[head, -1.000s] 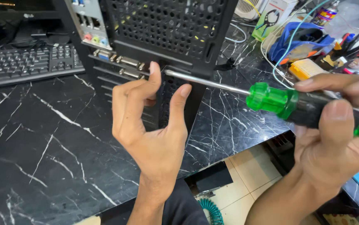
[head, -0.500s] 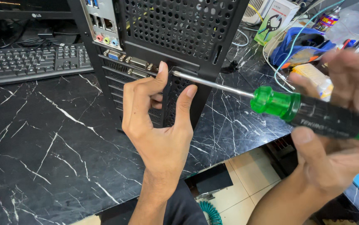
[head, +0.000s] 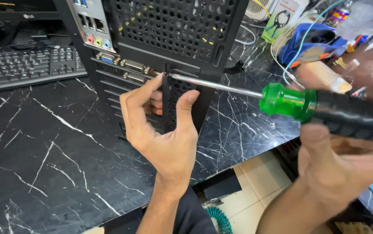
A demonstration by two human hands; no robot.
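Note:
A black computer case (head: 173,34) lies on a black marble table (head: 43,143), its rear panel with ports and perforated grille facing me. My left hand (head: 162,130) pinches the panel's vertical slot bracket (head: 167,104) between thumb and fingers, index fingertip at the screwdriver tip. My right hand (head: 342,160), partly blurred, grips a long screwdriver (head: 290,102) with a green and black handle. Its steel shaft reaches left, and the tip meets the top of the bracket.
A black keyboard (head: 26,67) lies at the back left. Cables, a blue cloth, a spray can and small tools (head: 320,34) clutter the back right. The table edge runs in front, with tiled floor and a teal coiled cable (head: 219,219) below.
The view has shifted slightly and the case sits more central. My right hand has turned on the screwdriver handle, its fingers now blurred. My left hand keeps its hold at the bracket.

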